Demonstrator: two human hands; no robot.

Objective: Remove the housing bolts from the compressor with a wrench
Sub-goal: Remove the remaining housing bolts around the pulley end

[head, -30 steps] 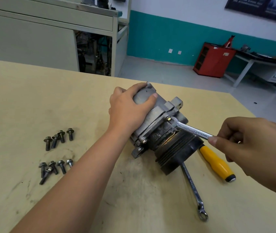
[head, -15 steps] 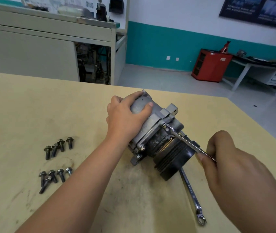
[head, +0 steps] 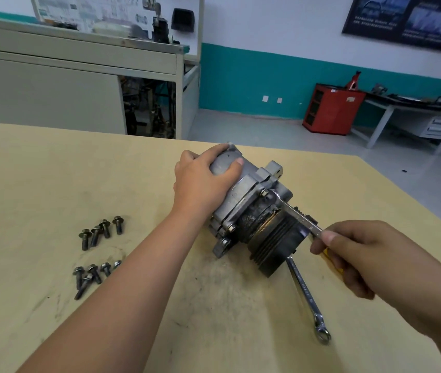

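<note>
The left hand (head: pixel 203 181) grips the compressor (head: pixel 251 211) on the desk (head: pixel 52 170); the right hand (head: pixel 362 254) pinches a wrench (head: pixel 294 214) seated on a bolt (head: pixel 263 193).

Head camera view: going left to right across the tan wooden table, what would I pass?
Cluster of loose dark steel bolts → left hand → grey metal compressor with black ribbed pulley, which that hand steadies → slim silver wrench → right hand holding it.
</note>
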